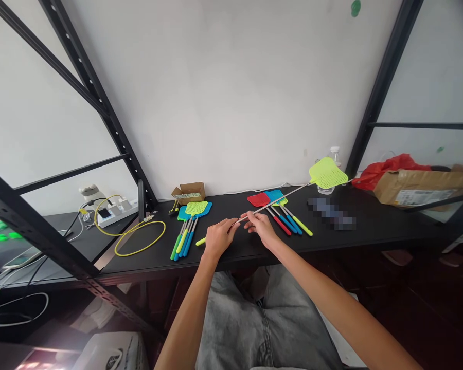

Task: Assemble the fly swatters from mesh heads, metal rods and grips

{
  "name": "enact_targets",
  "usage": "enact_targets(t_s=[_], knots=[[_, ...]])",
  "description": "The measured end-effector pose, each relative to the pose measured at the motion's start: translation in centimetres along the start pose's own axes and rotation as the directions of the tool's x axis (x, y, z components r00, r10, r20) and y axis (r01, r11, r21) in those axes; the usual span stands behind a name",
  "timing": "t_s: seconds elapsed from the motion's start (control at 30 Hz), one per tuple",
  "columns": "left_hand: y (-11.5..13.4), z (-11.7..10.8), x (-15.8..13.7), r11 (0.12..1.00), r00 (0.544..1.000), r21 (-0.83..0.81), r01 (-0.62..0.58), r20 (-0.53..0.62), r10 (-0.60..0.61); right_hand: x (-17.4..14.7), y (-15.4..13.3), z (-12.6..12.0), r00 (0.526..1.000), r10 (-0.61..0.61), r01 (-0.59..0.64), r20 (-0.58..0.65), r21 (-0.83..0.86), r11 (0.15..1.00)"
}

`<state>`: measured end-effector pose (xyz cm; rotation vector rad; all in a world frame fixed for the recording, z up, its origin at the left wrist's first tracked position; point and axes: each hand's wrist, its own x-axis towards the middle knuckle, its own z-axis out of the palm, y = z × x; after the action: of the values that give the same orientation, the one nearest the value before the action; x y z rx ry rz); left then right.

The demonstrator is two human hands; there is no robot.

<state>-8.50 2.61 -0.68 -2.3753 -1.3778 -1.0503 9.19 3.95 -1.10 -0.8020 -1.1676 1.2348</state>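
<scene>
A yellow-green fly swatter (pixel 328 173) with a long thin metal rod slants up to the right across the black table. My left hand (pixel 219 237) is closed around its lower part, and the tip of the yellow handle pokes out on the left. Just to the right, my right hand (pixel 257 226) pinches the rod between thumb and fingers. Left of my hands lies a group of fly swatters (pixel 195 208) with green, yellow and blue handles. Behind my right hand is another group of fly swatters (pixel 275 197), red, blue and yellow, the extended rod crossing above them.
A small open cardboard box (pixel 189 192) stands by the wall. Further left are a yellow cable (pixel 141 237) and a white power strip (pixel 118 213). A clear bottle (pixel 334 154) stands behind the swatter head. At right sit a larger carton (pixel 414 187) and a red bag (pixel 386 167).
</scene>
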Motion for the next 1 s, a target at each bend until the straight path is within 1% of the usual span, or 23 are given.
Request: enact_targets(t_s=[0.1,0.23,0.53,0.77,1.0], knots=[[0.1,0.2,0.1,1.000,1.000,-0.010,-0.008,0.011,0.008,0.0,-0.1,-0.4,1.000,-0.007,0.007,-0.024,-0.011,1.000],[0.1,0.2,0.1,1.000,1.000,-0.020,-0.015,0.007,0.016,0.1,-0.2,-0.3,0.998,-0.006,0.005,-0.062,-0.006,1.000],[0.4,-0.1,0.2,1.000,1.000,-0.008,-0.005,0.009,0.005,0.3,-0.9,-0.2,0.995,-0.030,0.026,-0.096,-0.041,0.999],[0.4,0.1,0.2,1.000,1.000,-0.025,0.007,-0.003,-0.007,0.8,-1.2,-0.7,0.987,-0.067,0.057,-0.149,-0.071,0.996],[0.5,-0.1,0.3,1.000,1.000,-0.023,0.011,0.007,-0.011,0.9,-1.9,-1.3,0.981,-0.094,0.082,-0.169,-0.080,0.993]])
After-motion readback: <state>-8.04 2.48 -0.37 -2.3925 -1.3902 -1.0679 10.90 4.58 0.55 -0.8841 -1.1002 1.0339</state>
